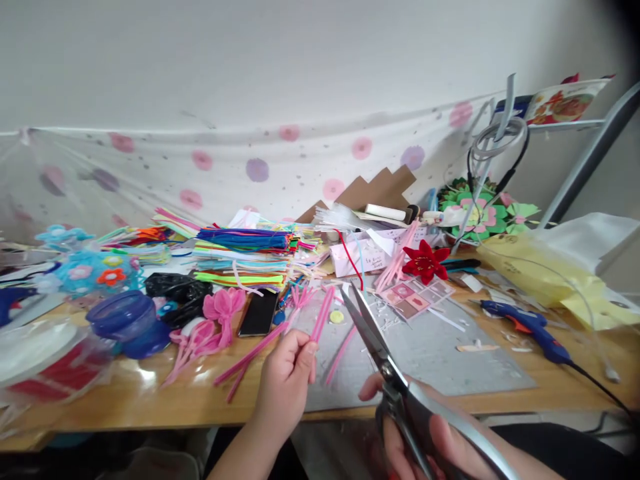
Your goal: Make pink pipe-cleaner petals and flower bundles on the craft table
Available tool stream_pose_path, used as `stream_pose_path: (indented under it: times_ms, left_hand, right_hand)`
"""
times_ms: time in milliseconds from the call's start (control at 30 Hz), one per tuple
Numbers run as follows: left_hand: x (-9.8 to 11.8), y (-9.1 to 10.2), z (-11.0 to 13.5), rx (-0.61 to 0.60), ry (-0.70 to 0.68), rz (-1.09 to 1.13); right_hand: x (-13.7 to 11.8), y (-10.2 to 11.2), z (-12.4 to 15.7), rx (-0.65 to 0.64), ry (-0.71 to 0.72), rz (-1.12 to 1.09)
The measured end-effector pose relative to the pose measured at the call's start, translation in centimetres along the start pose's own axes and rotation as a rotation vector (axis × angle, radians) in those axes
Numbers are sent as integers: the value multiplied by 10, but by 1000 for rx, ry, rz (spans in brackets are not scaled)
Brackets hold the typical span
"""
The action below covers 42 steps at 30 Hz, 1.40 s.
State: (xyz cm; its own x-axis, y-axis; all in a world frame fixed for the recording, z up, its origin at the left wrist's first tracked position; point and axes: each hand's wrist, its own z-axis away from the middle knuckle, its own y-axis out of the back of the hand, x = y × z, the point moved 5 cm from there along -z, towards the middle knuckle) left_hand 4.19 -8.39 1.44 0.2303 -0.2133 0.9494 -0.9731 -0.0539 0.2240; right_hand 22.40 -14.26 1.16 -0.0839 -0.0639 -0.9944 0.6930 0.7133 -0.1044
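My left hand (286, 375) is closed around a bunch of pink pipe cleaners (320, 320), holding them upright over the table's front edge. My right hand (425, 437) grips the handles of large metal scissors (373, 333), whose blades are slightly apart and point up and left, right beside the pink stems. More pink pipe cleaners (250, 357) lie slanted on the table under my left hand.
A grey cutting mat (440, 353) lies on the wooden table (150, 393). A blue glue gun (530, 327), red flower (425, 261), black phone (259, 313), stacked coloured pipe cleaners (245, 257), a blue tub (127, 320), pink petal shapes (220, 310) and a yellow bag (550, 277) crowd it.
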Motion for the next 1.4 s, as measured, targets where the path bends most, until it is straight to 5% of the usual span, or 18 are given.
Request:
stream_pose_path:
  times_ms: [200, 500, 700, 933, 1033, 1233, 1400]
  left_hand:
    - [2, 6, -7, 4, -77, -91]
    - [9, -1, -2, -83, -184, -305]
    - [13, 5, 4, -96, -293, -428]
    - [3, 9, 12, -99, -321, -535]
    - [-11, 27, 11, -82, -252, -634]
    - [-29, 96, -22, 80, -31, -1039]
    - [-43, 100, -42, -34, -24, -1224]
  right_hand:
    - [17, -7, 1, -33, -10, -200]
    - [24, -7, 4, 114, 27, -432]
    - [15, -11, 8, 259, 79, -301]
    - [16, -16, 8, 346, -48, -176]
    - [-1, 5, 17, 470, 4, -156]
    - [-24, 51, 43, 724, 167, -226]
    - [-3, 51, 39, 693, 12, -305]
